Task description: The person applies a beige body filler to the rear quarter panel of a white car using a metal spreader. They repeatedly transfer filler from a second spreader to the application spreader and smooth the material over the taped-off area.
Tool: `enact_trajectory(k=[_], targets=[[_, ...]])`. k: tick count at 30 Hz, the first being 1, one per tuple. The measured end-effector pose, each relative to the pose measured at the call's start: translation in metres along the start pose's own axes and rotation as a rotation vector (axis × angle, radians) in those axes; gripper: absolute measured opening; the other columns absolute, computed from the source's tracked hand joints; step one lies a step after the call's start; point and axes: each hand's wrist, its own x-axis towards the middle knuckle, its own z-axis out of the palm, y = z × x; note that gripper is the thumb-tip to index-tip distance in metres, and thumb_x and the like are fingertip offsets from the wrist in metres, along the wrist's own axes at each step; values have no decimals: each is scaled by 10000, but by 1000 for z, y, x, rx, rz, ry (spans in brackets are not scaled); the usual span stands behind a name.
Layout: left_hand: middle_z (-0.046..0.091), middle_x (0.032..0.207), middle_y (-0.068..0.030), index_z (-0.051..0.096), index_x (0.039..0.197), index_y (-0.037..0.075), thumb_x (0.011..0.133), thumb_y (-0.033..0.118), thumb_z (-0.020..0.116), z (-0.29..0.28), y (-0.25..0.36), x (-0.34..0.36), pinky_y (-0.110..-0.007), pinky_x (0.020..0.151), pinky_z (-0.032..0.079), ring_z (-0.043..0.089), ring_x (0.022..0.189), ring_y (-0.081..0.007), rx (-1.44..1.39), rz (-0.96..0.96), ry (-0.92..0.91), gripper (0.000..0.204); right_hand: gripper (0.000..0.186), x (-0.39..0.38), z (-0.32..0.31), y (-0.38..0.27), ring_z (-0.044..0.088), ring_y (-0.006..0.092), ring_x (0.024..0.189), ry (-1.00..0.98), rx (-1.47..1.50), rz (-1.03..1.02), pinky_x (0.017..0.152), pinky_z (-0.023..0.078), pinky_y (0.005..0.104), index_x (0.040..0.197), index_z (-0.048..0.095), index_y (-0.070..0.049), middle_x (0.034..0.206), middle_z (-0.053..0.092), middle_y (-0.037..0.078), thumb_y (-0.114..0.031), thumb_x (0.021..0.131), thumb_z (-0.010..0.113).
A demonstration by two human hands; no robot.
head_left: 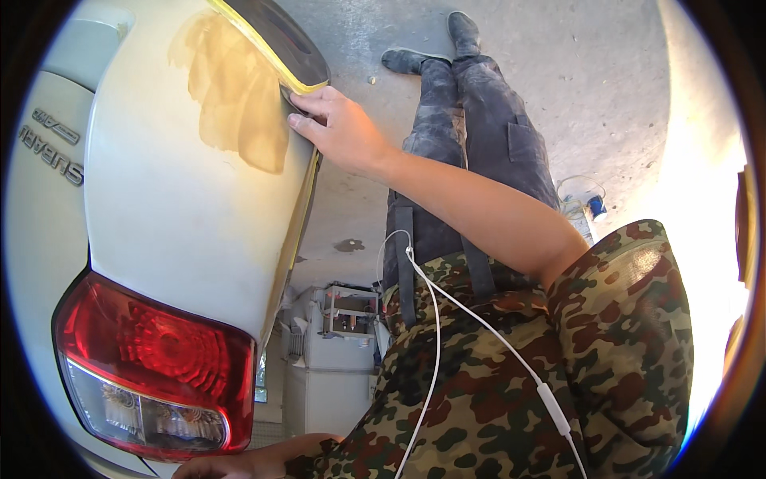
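Note:
A white car body panel (175,207) fills the left side, with a smeared tan patch of what looks like body filler (239,96) on its upper part. Yellow masking tape (259,44) lines the panel's curved edge beside a dark tyre (291,40). At the taped corner, my right hand (339,124) is closed, thumb and fingers pinching a thin dark piece (286,94) against the panel's edge; most of it is hidden by the fingers. Below the red and clear tail light (167,351), my left hand (219,466) is cut off by the lower border, and its fingers cannot be made out.
Under my torso and legs lies a grey concrete floor (359,199) with a dark stain. A grey cabinet (331,391) with a metal frame on it stands beyond the car's edge. A blue-sided can (597,207) is right of my legs. A white cable (487,327) hangs across my camouflage shirt.

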Motion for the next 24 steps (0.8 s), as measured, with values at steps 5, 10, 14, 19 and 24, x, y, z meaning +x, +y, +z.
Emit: enact_trajectory(k=[5,10,14,19,24], targets=[[763,1254,-129,712,1266,-12,1077,182,580,-2,0,4,-392,1054,546,700,1220,-244,0,-34,-46,301,365,-29,-18,5,665,204,993,-30,-68,49,898,518,335,1330,702,-28,1105,707,159,-262,1067,606],[737,1325,-122,688,1328,-10,1087,172,556,0,-1,2,-382,1076,529,676,1272,-238,-10,-76,-92,330,291,0,-39,2,713,337,822,36,-66,277,806,545,432,1179,748,9,879,739,203,-192,1032,597],[745,1308,-122,702,1302,-9,1082,155,556,-1,-1,3,-384,1057,543,681,1265,-238,56,-2,-83,311,306,23,-27,0,729,349,868,69,-19,168,827,551,431,1227,740,-5,949,760,214,-167,1014,591],[779,1197,-118,729,1218,-11,1070,159,580,-8,5,1,-390,1013,571,713,1175,-230,62,33,13,270,322,31,-15,-3,665,165,746,72,-122,145,725,539,359,1265,721,13,872,755,126,-147,1008,612],[780,1175,-120,731,1220,4,1075,180,574,-12,9,1,-395,1038,559,717,1145,-230,33,-17,-23,277,326,16,-17,-20,713,326,870,30,-61,221,836,552,429,1257,735,-13,954,760,199,-110,975,604]])
